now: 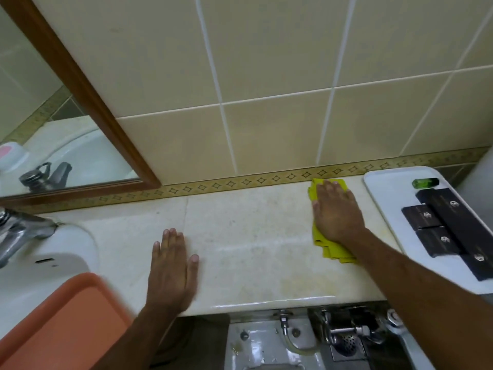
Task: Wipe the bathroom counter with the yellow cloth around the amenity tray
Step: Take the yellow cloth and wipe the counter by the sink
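My right hand (pixel 336 213) presses flat on the yellow cloth (pixel 330 249), which lies on the pale marble counter (pixel 253 236) near the back wall, just left of the white amenity tray (pixel 384 182). The tray holds several black boxes (pixel 450 225) and a small green bottle (pixel 425 182). My left hand (pixel 172 265) rests flat and open on the counter near its front edge, holding nothing.
A white sink (pixel 45 263) with a chrome tap (pixel 21 231) is at the left. An orange tray (pixel 61 327) covers the lower left corner. A wood-framed mirror (pixel 88 102) hangs above the sink. Pipes and a floor drain (pixel 346 343) show below the counter edge.
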Motion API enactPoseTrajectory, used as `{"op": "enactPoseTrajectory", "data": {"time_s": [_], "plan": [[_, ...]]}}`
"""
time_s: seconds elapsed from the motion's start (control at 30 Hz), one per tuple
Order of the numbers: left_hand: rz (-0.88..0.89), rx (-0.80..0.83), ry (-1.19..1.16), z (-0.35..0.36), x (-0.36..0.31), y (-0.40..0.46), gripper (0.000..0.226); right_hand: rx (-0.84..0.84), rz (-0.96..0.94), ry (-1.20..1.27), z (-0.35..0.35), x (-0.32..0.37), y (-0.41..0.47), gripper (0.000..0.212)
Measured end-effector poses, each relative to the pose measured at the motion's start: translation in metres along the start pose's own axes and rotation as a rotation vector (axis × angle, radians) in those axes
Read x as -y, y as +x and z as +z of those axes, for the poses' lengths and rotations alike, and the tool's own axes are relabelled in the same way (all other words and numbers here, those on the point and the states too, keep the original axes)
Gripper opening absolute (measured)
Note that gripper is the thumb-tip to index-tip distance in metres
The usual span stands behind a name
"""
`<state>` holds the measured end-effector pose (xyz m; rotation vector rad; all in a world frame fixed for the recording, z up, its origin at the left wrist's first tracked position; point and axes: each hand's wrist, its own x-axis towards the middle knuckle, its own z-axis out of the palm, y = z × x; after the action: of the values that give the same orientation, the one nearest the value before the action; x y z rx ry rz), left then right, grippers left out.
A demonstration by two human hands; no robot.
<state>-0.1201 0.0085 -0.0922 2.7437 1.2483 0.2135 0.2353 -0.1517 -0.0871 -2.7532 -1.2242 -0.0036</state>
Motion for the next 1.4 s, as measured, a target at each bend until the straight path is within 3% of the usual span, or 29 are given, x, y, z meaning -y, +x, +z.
{"op": "enactPoseTrajectory", "data": {"time_s": [0.33, 0.47, 0.67, 0.8, 0.9, 1.0, 1.17, 1.3, 1.4], "plan": [[0.005, 0.009, 0.028, -0.005, -0.003, 0.003, 0.072, 0.019, 0.087, 0.286, -0.019, -0.044, -0.068, 0.062], [-0.003, 0.004, 0.048, -0.008, -0.006, 0.003, 0.070, -0.046, 0.162, 0.236, -0.016, -0.040, -0.100, 0.060], [-0.002, 0.034, 0.114, -0.022, -0.016, -0.001, 0.071, -0.043, 0.364, 0.086, -0.009, -0.008, -0.117, 0.053], [-0.101, -0.072, 0.007, -0.048, 0.023, -0.023, 0.069, -0.059, 0.423, 0.053, -0.002, 0.060, -0.119, 0.056], [-0.224, -0.159, -0.114, -0.060, 0.076, -0.067, 0.071, -0.012, 0.344, 0.041, 0.008, 0.135, -0.111, 0.060], [-0.323, -0.158, -0.088, -0.050, 0.111, -0.100, 0.075, 0.035, 0.218, 0.077, 0.024, 0.225, -0.101, 0.063], [-0.280, -0.191, -0.029, -0.033, 0.122, -0.102, 0.062, 0.091, -0.099, 0.190, 0.046, 0.361, -0.101, 0.065], [-0.265, -0.180, -0.036, -0.032, 0.128, -0.101, 0.062, 0.124, -0.514, 0.278, 0.046, 0.388, -0.113, 0.058], [-0.240, -0.177, -0.028, -0.031, 0.131, -0.098, 0.062, 0.188, -0.630, 0.419, 0.035, 0.367, -0.107, 0.048]]}}
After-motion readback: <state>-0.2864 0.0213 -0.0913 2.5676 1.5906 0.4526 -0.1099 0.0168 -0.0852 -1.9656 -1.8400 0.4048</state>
